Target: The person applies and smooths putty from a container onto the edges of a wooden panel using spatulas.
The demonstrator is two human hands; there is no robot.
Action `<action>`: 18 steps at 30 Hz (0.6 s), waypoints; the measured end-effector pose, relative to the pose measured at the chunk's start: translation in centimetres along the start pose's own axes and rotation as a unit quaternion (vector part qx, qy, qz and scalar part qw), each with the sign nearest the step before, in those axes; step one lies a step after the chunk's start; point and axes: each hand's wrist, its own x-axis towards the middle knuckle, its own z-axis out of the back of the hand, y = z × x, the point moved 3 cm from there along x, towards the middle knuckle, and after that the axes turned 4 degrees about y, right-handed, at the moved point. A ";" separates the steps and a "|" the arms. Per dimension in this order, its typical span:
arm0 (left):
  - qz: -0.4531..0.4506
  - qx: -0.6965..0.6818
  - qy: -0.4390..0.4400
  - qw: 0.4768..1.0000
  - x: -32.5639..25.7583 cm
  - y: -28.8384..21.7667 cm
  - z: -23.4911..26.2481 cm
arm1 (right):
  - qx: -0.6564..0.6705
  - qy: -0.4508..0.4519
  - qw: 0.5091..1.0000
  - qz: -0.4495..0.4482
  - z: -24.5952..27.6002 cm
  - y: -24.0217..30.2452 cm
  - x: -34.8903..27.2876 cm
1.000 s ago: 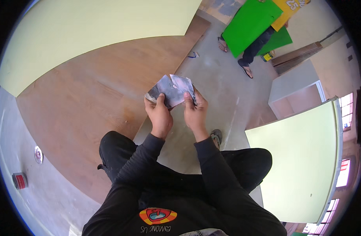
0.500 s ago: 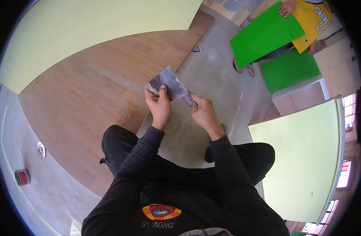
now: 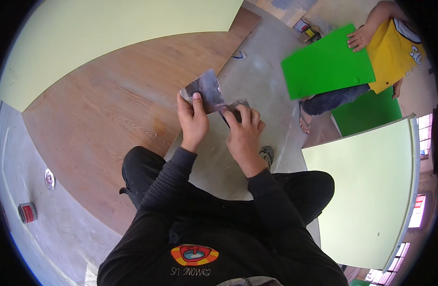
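My left hand (image 3: 194, 120) pinches a worn, grey-smudged sheet of sandpaper (image 3: 210, 88), with the thumb lying on its face. Close by on the right, my right hand (image 3: 245, 136) has its fingers bent over a darker piece of sandpaper (image 3: 240, 103), partly hidden under them. The two pieces meet or overlap near the right fingertips; whether they are joined I cannot tell. Both hands are held in front of me above the floor, beside the edge of a brown wood-grain board (image 3: 114, 95).
Pale yellow-green panels stand at upper left (image 3: 133, 24) and right (image 3: 362, 190). A person in a yellow shirt (image 3: 395, 52) holds a green board (image 3: 326, 64) at upper right. A can (image 3: 27, 212) and a round lid (image 3: 49, 179) sit on the floor at left.
My right hand has turned and curled its fingers over the darker piece. The sandpaper in my left hand has shifted slightly up. The other person has moved right and tilted the green board.
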 end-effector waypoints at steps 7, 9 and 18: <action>0.017 0.071 0.153 0.986 1.1 0.9 1.1 | 0.005 -0.019 1.000 -0.020 -0.5 -0.8 2.1; 0.017 0.053 0.159 0.986 1.5 0.9 1.1 | 0.000 -0.023 1.000 -0.006 -0.7 -1.4 2.8; 0.240 -0.397 0.116 0.878 2.5 3.3 2.8 | 0.223 -0.143 0.963 -0.056 0.5 -3.5 6.2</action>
